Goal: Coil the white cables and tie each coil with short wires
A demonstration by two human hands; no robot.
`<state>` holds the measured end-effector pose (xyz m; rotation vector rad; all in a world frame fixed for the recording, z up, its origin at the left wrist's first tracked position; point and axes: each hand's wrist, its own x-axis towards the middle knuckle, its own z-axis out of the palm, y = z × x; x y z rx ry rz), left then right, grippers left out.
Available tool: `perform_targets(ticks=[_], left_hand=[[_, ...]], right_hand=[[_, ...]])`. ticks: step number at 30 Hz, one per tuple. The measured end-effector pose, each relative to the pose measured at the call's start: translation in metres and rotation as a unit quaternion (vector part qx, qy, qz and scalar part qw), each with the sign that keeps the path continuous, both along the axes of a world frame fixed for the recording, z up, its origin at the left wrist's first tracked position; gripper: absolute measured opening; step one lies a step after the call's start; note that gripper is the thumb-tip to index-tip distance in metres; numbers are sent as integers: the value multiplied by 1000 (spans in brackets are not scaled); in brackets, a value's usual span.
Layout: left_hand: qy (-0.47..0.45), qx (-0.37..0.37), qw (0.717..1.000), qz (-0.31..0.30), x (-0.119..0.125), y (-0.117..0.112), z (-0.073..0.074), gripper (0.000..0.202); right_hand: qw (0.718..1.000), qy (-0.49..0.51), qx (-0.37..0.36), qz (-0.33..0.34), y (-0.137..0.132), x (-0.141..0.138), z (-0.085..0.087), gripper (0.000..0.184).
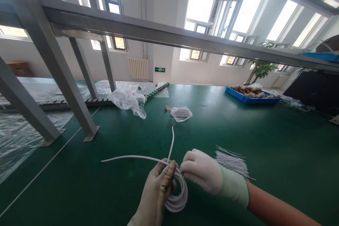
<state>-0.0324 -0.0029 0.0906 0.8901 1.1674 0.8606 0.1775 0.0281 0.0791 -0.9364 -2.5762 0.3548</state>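
Note:
My left hand, in a stained white glove, is closed round a coil of white cable. Two cable ends stick out of the grip, one reaching left and the other pointing up and away. At the coil's right edge, my right hand has its gloved fingers pinched together; whatever lies between the fingertips is hidden. Just beyond the right wrist, a loose bundle of thin white ties lies on the green tabletop.
Farther back are a plastic bag of thin ties, crumpled plastic film and a slotted green strip. A blue tray of parts stands at the back right. Grey metal posts rise at left, carrying a crossbeam overhead.

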Motion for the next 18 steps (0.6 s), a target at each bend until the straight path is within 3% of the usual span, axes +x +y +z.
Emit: perform_targets(ticks=[4,8,10,12,15,18], left_hand=[[9,-1,999,-39,1,-2,-2,34],[-1,-12,1000,0,0,-1,-3,28],[3,-16,1000,12,0,1,-8,30],[15,-29,999,12,3,4,-14,41],[69,15,997,2,9,4,-23,46],[134,103,985,-26,13,1,-26,38]], right_hand=[[997,-51,40,31,2,-3,2,27],[995,-82,44,-39,-7,-14,0,26],[994,-45,-18,-95,-11,-21,-2,23],[981,12,-126,-149,-13,-28,-4,20],[916,67,-323,-229,-12,-33,-4,25],[852,80,-458,-241,-8,-30,-2,29]])
